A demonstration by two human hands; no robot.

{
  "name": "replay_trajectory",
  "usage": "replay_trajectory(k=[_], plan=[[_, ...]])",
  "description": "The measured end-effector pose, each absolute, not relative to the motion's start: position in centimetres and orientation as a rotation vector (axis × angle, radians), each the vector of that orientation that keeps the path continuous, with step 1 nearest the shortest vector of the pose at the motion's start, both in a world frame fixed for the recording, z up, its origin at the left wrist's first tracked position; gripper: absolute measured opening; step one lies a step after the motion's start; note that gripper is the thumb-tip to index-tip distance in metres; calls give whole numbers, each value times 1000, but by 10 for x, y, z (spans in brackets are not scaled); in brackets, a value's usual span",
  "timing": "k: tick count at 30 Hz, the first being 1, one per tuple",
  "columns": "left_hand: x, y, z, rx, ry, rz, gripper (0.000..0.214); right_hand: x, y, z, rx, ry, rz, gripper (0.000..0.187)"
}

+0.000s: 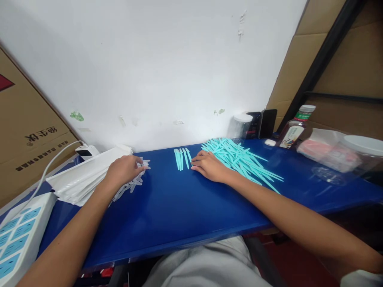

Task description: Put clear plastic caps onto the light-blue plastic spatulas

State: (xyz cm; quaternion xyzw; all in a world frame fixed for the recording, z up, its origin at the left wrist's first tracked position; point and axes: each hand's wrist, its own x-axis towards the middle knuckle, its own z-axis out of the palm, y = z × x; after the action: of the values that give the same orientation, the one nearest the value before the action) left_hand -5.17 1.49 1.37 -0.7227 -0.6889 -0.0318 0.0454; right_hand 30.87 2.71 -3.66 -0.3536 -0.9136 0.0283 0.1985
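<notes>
My left hand (127,169) is over a small heap of translucent plastic pieces (136,182), its thumb and index finger closing at one of them. Near the middle of the blue table, several teal plastic knives (181,159) lie side by side in a short row. At the right end of that row is my right hand (209,165), fingers bent together and down at the table; a bit of teal shows at the fingertips, the rest hidden. Beside and behind this hand spreads a loose pile of teal plastic knives (239,157).
White plastic bags (86,179) are stacked at the left, near a power strip (20,235) with a white cable. A clear jar (241,127), two phones (266,123), a bottle (295,129) and a pink package (326,149) stand at the right. A white wall rises behind.
</notes>
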Motion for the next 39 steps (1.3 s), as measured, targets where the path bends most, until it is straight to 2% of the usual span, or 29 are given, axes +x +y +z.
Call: replay_trajectory(k=[6,10,17,22,26,29,35,39], plan=[[-72,27,4,-2332,-1978,-214,38,312,30,-35,-916,-2593,200,32],[-66,32,-7,-2518,-1755,-283,35,331,48,-33,-1016,-2496,80,30],[-58,32,-13,-2558,-1791,-331,24,373,75,-33,-1312,-2444,-70,23],[-47,25,-7,-2594,-1787,-458,31,370,80,-39,-1307,-2441,-67,11],[-27,16,-5,-2734,-1777,-821,41,364,72,-30,-1269,-2398,-84,9],[-11,8,-6,-2792,-1801,-1033,42,355,56,-17,-1125,-2350,52,14],[7,-2,-10,-2814,-1709,-1229,36,325,24,-8,-828,-2117,685,21],[12,-5,-10,-2839,-1707,-1241,33,318,19,-12,-796,-2066,799,23]])
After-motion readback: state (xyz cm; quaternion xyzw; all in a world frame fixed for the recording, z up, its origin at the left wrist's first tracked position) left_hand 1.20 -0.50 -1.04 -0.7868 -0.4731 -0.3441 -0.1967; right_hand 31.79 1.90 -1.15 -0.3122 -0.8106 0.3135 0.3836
